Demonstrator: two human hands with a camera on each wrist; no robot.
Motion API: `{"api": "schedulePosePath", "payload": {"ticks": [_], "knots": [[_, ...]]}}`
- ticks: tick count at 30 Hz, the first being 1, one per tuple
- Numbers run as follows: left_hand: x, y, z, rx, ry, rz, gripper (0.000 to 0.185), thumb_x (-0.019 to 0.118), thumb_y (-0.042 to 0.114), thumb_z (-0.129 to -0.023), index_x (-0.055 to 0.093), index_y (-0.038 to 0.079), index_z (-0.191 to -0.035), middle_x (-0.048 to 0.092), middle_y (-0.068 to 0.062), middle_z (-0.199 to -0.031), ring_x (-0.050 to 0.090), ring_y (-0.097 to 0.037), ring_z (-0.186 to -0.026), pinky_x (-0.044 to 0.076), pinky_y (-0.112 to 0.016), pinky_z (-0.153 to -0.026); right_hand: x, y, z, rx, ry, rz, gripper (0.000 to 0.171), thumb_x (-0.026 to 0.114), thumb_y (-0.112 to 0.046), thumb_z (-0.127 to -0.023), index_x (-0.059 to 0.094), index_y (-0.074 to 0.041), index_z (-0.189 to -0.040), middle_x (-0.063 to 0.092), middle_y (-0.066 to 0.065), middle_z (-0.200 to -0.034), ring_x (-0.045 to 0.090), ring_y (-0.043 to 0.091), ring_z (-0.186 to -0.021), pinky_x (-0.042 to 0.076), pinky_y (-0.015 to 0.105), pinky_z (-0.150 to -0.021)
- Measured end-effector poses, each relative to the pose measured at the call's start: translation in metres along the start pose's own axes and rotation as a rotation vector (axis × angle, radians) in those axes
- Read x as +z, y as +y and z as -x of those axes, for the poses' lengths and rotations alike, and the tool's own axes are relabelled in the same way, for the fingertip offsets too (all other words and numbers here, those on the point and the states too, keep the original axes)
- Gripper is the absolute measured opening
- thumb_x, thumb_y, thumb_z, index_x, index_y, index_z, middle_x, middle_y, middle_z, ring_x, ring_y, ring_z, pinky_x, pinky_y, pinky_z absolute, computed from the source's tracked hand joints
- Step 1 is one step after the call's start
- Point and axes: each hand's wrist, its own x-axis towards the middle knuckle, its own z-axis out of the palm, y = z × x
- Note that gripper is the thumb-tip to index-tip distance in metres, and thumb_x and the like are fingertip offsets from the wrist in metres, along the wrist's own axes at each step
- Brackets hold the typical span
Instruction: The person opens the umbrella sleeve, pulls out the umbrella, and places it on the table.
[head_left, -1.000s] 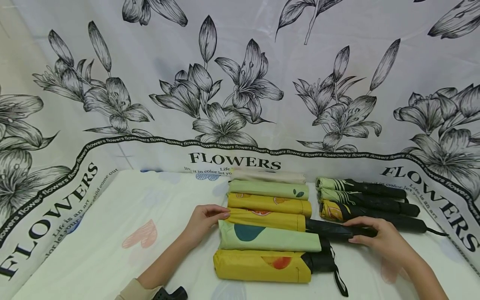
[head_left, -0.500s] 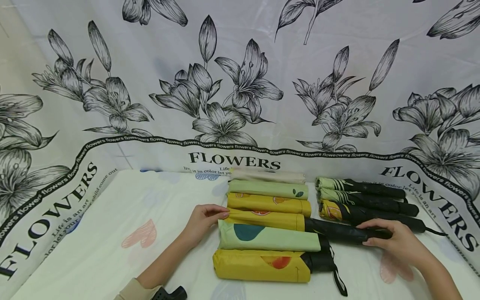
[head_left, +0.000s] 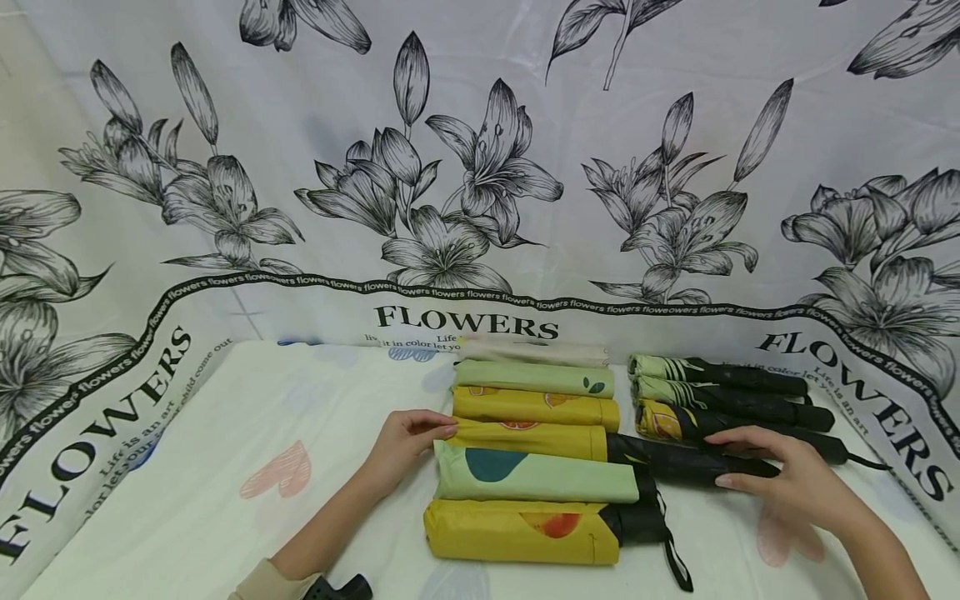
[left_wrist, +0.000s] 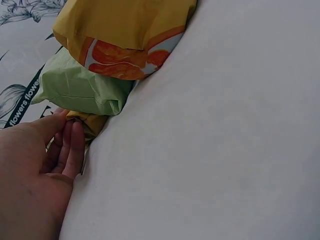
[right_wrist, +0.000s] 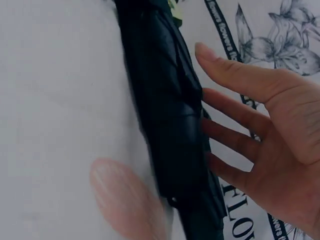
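Note:
A yellow umbrella sleeve (head_left: pixel 555 442) with an orange-slice print lies in the middle of a row. My left hand (head_left: pixel 405 446) pinches its left end, and in the left wrist view the fingertips meet the bunched yellow cloth (left_wrist: pixel 92 125). From the sleeve's right mouth a folded black umbrella (head_left: pixel 675 460) sticks out, part of it inside. My right hand (head_left: pixel 795 475) is at its outer end. In the right wrist view the right fingers (right_wrist: pixel 235 137) are extended along the umbrella's edge, the thumb standing apart from it.
In front lie a light green sleeved umbrella (head_left: pixel 577 477) and a yellow sleeved one (head_left: pixel 487 533) with a black strap. Behind are a yellow sleeve (head_left: pixel 517 407), a green sleeve (head_left: pixel 525 379) and a beige one (head_left: pixel 532 354). Folded black umbrellas (head_left: pixel 757 408) lie at the right.
The black umbrella has slid right, further out of the yellow sleeve. My right hand moved right with it, then loosened its fingers and shifted slightly back left. My left hand keeps its pinch.

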Motion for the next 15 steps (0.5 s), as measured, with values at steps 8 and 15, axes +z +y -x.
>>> {"api": "schedulePosePath", "payload": {"ticks": [8,15], "knots": [[-0.001,0.000,0.000,0.009,-0.004,-0.004,0.021,0.073,0.003,-0.098,0.075,-0.012,-0.113,0.077,-0.022,-0.108,0.067,-0.002,-0.087,0.054,-0.016,-0.075,0.028,-0.028,-0.014,-0.083,0.095,0.022,0.045,0.091,-0.019,-0.083,0.076,-0.024,-0.125,0.074,-0.011,-0.122,0.054,-0.016,-0.116,0.043,0.006,-0.093],[0.000,0.000,0.000,0.007,-0.010,0.005,0.022,0.072,0.003,-0.098,0.075,-0.012,-0.114,0.077,-0.022,-0.109,0.068,-0.002,-0.089,0.055,-0.016,-0.076,0.048,-0.030,-0.016,-0.083,0.006,0.095,0.056,0.091,-0.029,-0.083,0.072,-0.025,-0.135,0.072,0.004,-0.135,0.065,0.025,-0.124,0.057,0.043,-0.096]]}}
